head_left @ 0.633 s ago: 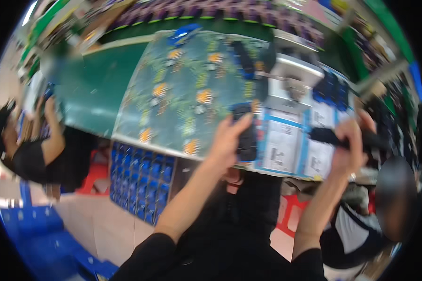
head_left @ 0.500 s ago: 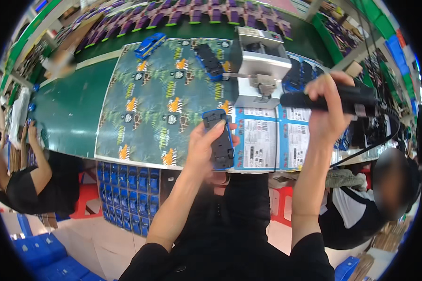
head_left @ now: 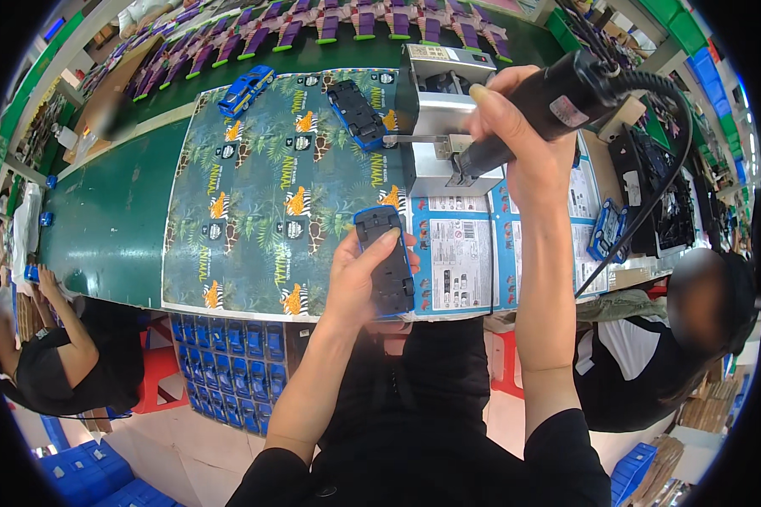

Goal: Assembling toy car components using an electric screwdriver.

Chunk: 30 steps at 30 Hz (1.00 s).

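My left hand [head_left: 353, 277] is closed round a blue toy car [head_left: 391, 279], turned so its black underside faces up, just above the table's front edge. My right hand [head_left: 526, 152] grips a black electric screwdriver [head_left: 558, 95] with a cable. Its nose points down and left at the front of a silver screw feeder [head_left: 435, 179]; whether the bit touches a screw there is too small to tell. Beside the feeder's thin metal arm, another toy car [head_left: 357, 117] lies underside up. Farther left a blue toy car [head_left: 247, 91] stands on the printed sheet.
A printed animal sheet [head_left: 262, 194] and label sheets [head_left: 457, 253] cover the table. Purple parts [head_left: 287, 35] line the back. At right are a blue car [head_left: 607, 230] and a bin of black parts [head_left: 659, 198]. Below, a tray holds blue cars [head_left: 232, 372]. Co-workers sit on both sides.
My right hand has brought the screwdriver left and tilted its nose down to the feeder's front. My left hand keeps hold of the car. The whole view has shifted slightly.
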Tool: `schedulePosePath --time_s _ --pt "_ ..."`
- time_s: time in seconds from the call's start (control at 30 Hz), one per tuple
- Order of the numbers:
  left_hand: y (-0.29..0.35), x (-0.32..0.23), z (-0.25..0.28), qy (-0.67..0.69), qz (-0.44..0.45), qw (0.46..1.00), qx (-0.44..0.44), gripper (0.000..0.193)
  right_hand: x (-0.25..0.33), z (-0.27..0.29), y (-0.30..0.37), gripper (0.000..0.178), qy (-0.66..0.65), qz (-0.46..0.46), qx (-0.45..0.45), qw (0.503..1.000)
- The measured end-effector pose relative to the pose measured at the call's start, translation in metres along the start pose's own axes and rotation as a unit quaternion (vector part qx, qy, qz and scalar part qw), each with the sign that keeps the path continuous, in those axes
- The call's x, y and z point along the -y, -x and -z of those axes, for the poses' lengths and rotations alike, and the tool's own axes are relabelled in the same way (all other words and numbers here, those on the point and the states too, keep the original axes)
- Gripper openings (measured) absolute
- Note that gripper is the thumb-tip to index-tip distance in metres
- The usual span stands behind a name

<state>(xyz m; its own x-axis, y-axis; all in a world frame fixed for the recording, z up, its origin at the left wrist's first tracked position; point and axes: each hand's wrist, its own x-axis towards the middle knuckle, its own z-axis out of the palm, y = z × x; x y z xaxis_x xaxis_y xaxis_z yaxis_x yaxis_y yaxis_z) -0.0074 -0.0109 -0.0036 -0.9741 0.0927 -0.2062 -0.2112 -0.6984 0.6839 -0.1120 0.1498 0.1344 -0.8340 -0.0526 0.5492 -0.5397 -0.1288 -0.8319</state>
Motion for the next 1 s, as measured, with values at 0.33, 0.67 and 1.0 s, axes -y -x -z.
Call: schedulePosePath --time_s 0.33,0.67,1.0 --pt "0.003 0.007 -0.006 -0.031 -0.017 0.999 -0.016 0.026 0.002 0.005 0.007 0.022 0.068 -0.113 -0.021 0.991" --pt "0.004 0.01 -0.014 -0.119 -0.063 0.991 0.004 0.028 0.026 -0.004 0.062 0.024 -0.275 0.074 0.027 0.958" --pt "0.01 0.008 -0.018 -0.134 -0.065 0.989 -0.012 0.021 0.017 -0.027 0.076 0.016 -0.196 0.069 0.013 0.978"
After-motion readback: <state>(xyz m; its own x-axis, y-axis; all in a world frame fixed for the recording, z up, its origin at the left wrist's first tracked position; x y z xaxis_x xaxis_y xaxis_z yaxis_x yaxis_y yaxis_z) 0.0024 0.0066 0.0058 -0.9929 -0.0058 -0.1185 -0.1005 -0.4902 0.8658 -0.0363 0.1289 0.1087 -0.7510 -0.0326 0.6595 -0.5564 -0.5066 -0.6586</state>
